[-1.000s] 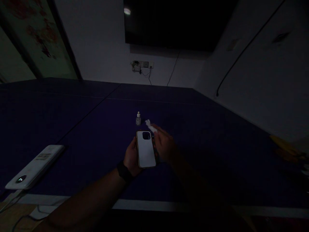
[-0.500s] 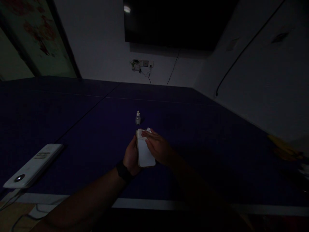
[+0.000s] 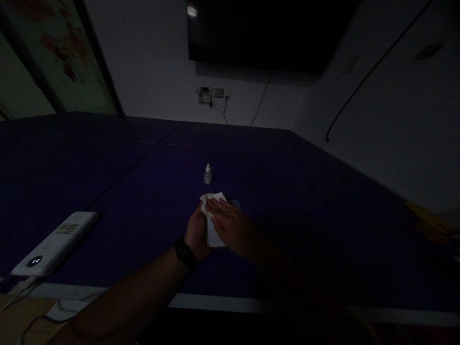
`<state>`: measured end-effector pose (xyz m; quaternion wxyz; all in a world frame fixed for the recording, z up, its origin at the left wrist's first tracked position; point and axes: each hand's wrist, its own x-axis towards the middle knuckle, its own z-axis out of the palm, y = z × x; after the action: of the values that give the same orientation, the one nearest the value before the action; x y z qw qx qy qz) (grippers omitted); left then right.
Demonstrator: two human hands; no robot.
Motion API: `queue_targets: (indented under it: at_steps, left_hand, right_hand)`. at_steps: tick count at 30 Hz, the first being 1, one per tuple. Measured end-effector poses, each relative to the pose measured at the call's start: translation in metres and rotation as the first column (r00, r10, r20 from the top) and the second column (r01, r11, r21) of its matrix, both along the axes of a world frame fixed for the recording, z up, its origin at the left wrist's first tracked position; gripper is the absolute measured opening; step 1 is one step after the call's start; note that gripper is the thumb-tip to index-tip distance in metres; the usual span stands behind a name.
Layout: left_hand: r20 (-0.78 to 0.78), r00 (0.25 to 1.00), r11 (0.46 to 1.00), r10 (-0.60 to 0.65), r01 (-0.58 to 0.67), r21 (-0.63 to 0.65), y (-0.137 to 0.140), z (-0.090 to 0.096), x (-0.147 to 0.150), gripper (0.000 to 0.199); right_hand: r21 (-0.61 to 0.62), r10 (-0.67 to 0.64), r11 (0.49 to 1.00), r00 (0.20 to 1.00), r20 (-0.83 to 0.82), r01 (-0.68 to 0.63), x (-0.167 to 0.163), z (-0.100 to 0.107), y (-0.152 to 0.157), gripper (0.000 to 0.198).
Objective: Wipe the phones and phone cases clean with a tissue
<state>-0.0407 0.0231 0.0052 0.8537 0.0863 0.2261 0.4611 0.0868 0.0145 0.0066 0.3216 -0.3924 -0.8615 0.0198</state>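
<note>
My left hand (image 3: 197, 232) is wrapped round the left edge of a smartphone (image 3: 214, 235), whose pale screen faces up. A dark watch band circles that wrist. My right hand (image 3: 232, 223) lies over the phone's upper part, fingers pressing a crumpled white tissue (image 3: 212, 199) against the screen. The tissue reaches past the phone's upper left edge. Much of the screen's right side is hidden under my right hand. Just beyond the phone, a small dropper bottle (image 3: 208, 175) with a white top stands upright on the dark blue table (image 3: 158, 187).
A white power bank (image 3: 53, 244) with a lit round display lies at the table's left, cables (image 3: 21, 292) running from its near end. Yellow items (image 3: 427, 218) rest at the far right. On the back wall are sockets (image 3: 215, 93) and a large dark television (image 3: 266, 33).
My right hand has slid the tissue left and slightly down across the screen, and the tissue now covers the upper left corner. My left hand keeps its hold on the phone.
</note>
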Motion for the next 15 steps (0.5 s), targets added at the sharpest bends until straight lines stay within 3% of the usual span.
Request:
queue_targets:
  at_steps: [6,11,15]
  left_hand:
    - [-0.011,1.000,0.999,-0.019,0.019,-0.030,0.003,-0.003,-0.004,0.043]
    - [0.005,1.000,1.000,-0.017,0.018,-0.014,0.003,-0.004,-0.002,0.041]
    - [-0.023,1.000,0.999,-0.017,0.016,-0.042,0.002,-0.004,-0.001,0.037]
  right_hand:
    - [-0.048,0.193,0.981,0.976,0.100,-0.189,0.014,0.005,0.001,0.039]
    - [0.007,0.061,0.998,0.993,0.100,-0.062,0.013,0.004,0.004,0.041]
    - [-0.047,0.201,0.979,0.970,0.138,-0.196,0.016,0.007,0.004,0.042]
